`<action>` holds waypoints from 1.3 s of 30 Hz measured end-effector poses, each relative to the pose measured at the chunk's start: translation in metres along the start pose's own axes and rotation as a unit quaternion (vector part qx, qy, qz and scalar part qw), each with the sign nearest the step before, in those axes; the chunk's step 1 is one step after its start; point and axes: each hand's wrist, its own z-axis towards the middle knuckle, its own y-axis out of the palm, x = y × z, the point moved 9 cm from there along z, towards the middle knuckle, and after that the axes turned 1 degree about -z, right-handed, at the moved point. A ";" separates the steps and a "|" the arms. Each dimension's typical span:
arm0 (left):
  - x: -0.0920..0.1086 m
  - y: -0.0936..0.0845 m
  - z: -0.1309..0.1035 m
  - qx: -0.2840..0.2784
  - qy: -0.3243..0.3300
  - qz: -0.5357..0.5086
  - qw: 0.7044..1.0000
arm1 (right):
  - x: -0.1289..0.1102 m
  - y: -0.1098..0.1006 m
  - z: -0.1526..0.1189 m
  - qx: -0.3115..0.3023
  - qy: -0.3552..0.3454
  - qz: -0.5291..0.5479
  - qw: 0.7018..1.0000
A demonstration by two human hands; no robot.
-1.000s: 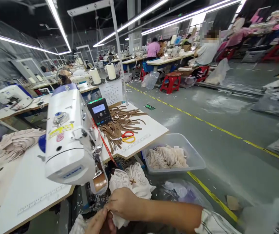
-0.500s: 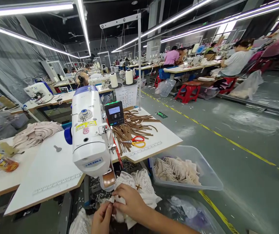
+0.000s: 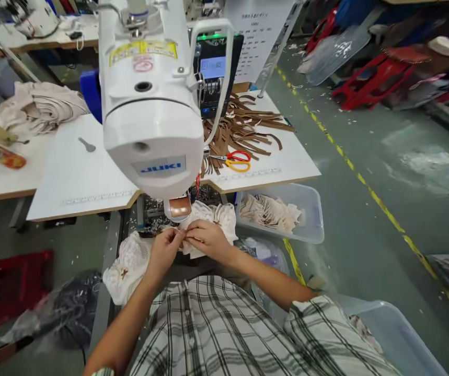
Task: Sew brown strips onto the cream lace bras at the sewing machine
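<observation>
My left hand (image 3: pixel 165 251) and my right hand (image 3: pixel 211 241) meet at the fingertips just below the copper-coloured end (image 3: pixel 180 207) of the sewing machine's lower arm. Both pinch a white lace garment (image 3: pixel 226 215), which looks like a bra with moulded cups. Its cups lie behind and beside my right hand. Another white lace part with a small brown bow (image 3: pixel 127 269) hangs left of my left hand; whether it belongs to the same garment I cannot tell. My fingers hide the exact spot they grip. Above them stands the white sewing machine (image 3: pixel 151 136).
Scissors (image 3: pixel 238 161) with red and yellow handles lie beside brown strips (image 3: pixel 248 128) on the white table (image 3: pixel 71 172). A clear bin (image 3: pixel 314 211) of beige pieces stands at right. Folded beige fabric (image 3: pixel 44 107) is at left, a red stool (image 3: pixel 12 282) below.
The view has tipped downward and come closer to the machine, bringing my plaid shirt into sight. Both hands still pinch the lace garment, their fingertips together.
</observation>
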 end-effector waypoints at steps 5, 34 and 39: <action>0.001 -0.008 -0.001 -0.027 -0.014 -0.063 0.998 | 0.111 -0.111 0.049 0.026 0.189 -0.271 0.943; 0.001 0.003 -0.019 -0.069 -0.099 -0.279 0.953 | -0.022 -0.032 -0.043 -0.180 0.103 -0.092 0.974; -0.006 -0.004 -0.018 -0.074 -0.110 -0.331 0.934 | -0.016 -0.040 -0.052 -0.162 0.141 -0.056 0.975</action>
